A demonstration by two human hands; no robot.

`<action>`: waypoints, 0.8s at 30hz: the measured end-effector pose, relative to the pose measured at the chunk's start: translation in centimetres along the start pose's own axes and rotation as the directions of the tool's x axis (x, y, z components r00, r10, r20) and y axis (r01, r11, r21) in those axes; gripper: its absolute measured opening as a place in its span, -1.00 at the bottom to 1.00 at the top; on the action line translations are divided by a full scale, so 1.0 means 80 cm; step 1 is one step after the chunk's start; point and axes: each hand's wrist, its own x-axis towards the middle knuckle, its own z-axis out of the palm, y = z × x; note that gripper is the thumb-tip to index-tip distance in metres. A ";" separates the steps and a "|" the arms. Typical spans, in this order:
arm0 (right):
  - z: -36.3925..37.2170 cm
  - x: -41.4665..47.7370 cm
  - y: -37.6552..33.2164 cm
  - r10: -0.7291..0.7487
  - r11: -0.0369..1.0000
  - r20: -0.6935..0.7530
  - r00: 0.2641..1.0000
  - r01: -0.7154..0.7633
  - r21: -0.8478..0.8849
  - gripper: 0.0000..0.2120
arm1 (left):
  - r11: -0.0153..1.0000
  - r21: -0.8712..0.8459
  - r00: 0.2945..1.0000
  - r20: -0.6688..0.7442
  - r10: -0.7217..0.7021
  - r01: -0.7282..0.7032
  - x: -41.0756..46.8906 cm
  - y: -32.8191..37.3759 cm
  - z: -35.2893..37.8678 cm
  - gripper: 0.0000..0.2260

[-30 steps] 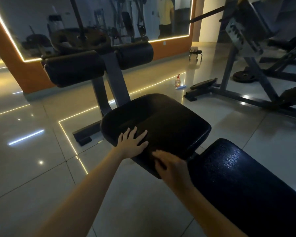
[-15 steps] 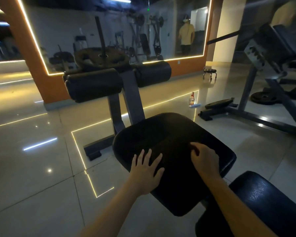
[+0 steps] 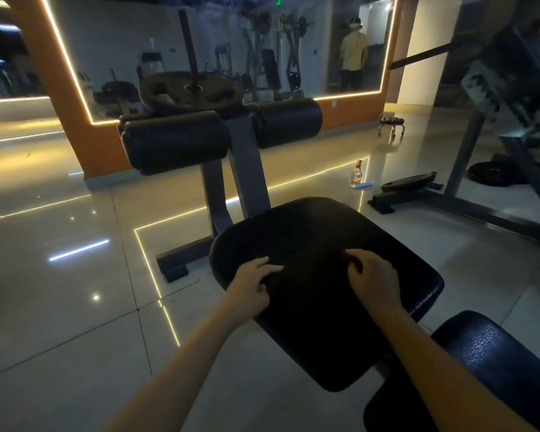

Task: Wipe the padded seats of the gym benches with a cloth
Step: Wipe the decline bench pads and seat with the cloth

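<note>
The black padded seat (image 3: 309,226) of a gym bench lies in front of me, and its second pad (image 3: 493,353) sits at the lower right. A dark cloth (image 3: 312,275) is spread on the seat's near half and is hard to tell from the black padding. At the cloth's left edge my left hand (image 3: 251,288) grips it with curled fingers. My right hand (image 3: 373,283) holds the right edge, fingers bunched over a fold. Both wrists are over the seat.
Two black roller pads (image 3: 175,145) stand on the bench's grey post, with a weight plate (image 3: 190,90) behind them. A spray bottle (image 3: 356,174) stands on the tiled floor. Another machine's frame (image 3: 459,169) is at the right. A person (image 3: 353,54) shows in the wall mirror.
My left hand lay flat on the seat and now has its fingers curled on the cloth. My right hand has moved further up the seat. My view has come closer to the bench.
</note>
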 end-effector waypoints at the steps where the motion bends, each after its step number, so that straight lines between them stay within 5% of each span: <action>1: 0.004 -0.002 -0.009 -0.001 1.000 0.002 1.000 0.001 -0.008 -0.64 | 0.998 0.069 1.000 -0.021 -0.009 0.011 0.008 -0.009 -0.011 -0.55; 8: 0.064 -0.085 -0.110 -0.326 0.945 0.204 0.923 0.320 0.061 -0.69 | 0.960 0.277 0.997 0.056 -0.053 0.035 0.046 -0.026 -0.057 -0.66; 14: 0.054 -0.064 -0.102 -0.403 0.915 0.281 0.871 0.394 0.092 -0.68 | 0.987 0.119 0.993 0.019 -0.114 0.111 0.064 -0.031 -0.074 -0.72; 20: 0.098 0.021 -0.122 -0.190 0.981 0.038 0.981 0.189 0.041 -0.70 | 0.989 0.006 0.987 -0.062 -0.147 0.148 0.064 -0.062 -0.096 -0.69; 24: 0.101 0.000 -0.137 -0.401 0.916 0.205 0.893 0.394 0.078 -0.71 | 0.990 0.047 0.988 -0.079 -0.132 0.136 0.066 -0.081 -0.100 -0.68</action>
